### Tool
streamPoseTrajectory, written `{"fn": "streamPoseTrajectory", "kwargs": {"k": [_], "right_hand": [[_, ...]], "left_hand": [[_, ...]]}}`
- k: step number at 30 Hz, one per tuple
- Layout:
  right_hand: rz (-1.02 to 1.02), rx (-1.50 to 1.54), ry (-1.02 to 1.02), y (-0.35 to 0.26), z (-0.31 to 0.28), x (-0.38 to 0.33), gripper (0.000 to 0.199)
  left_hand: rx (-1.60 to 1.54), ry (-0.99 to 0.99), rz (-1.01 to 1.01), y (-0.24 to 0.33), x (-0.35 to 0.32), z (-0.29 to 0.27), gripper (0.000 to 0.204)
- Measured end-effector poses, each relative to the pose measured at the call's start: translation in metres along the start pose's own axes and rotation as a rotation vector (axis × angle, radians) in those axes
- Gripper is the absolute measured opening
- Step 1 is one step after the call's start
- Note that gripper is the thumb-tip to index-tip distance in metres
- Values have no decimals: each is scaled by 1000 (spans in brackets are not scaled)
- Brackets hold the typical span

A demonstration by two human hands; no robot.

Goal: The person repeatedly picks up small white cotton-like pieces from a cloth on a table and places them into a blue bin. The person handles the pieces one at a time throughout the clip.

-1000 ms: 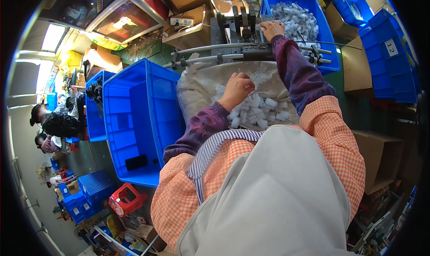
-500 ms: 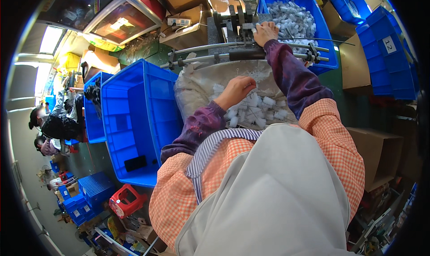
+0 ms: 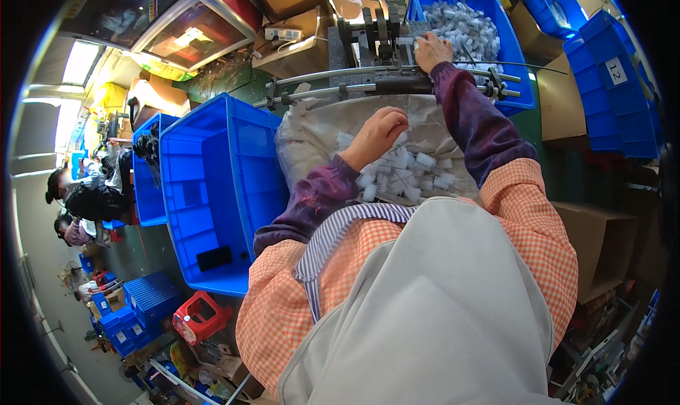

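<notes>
My right hand is at the small bench machine, its fingers closed beside the dark rollers. A small whitish piece shows at its fingertips; what the fingers grip is too small to make out. From beside this hand a long thin rod reaches out to the right. Curled, with thumb and fingers together, my left hand hovers above a heap of white-bristled brushes. These lie on a pale cloth sheet in front of me. Anything inside the left fingers is hidden.
Metal rails cross between the sheet and the machine. A blue bin full of whitish pieces stands behind right. At left is a large blue crate with a dark flat object inside. A red stool and cardboard box stand nearby.
My right hand has shifted slightly right along the machine, its fingers drawn back from the rollers. The thin rod has moved a little right too. My left hand has risen slightly.
</notes>
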State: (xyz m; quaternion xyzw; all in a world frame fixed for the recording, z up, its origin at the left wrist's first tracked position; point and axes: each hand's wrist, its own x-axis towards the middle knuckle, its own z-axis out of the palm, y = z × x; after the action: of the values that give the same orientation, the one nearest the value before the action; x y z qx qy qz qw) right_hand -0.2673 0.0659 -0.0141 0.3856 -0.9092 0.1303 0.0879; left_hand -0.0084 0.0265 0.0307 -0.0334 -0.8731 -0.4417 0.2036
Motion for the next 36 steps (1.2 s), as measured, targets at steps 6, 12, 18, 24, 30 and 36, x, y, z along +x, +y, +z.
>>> {"fn": "streamPoseTrajectory", "kwargs": {"k": [6, 12, 18, 24, 30, 36], "right_hand": [[16, -261, -142, 25, -33, 18, 22], [208, -157, -80, 87, -78, -11, 32], [-318, 901, -695, -2, -127, -80, 32], [-101, 285, 21, 6, -42, -24, 18], [-58, -24, 119, -7, 3, 10, 17], [-113, 35, 140, -2, 12, 12, 14]], "left_hand": [[25, 56, 22, 9, 11, -1, 9], [103, 123, 81, 16, 30, 2, 12], [121, 182, 80, 19, 48, 3, 22], [463, -142, -280, 0, 5, 15, 32], [665, -393, -216, -22, -22, 32, 23], [699, -355, -199, -31, -22, 38, 18]]}}
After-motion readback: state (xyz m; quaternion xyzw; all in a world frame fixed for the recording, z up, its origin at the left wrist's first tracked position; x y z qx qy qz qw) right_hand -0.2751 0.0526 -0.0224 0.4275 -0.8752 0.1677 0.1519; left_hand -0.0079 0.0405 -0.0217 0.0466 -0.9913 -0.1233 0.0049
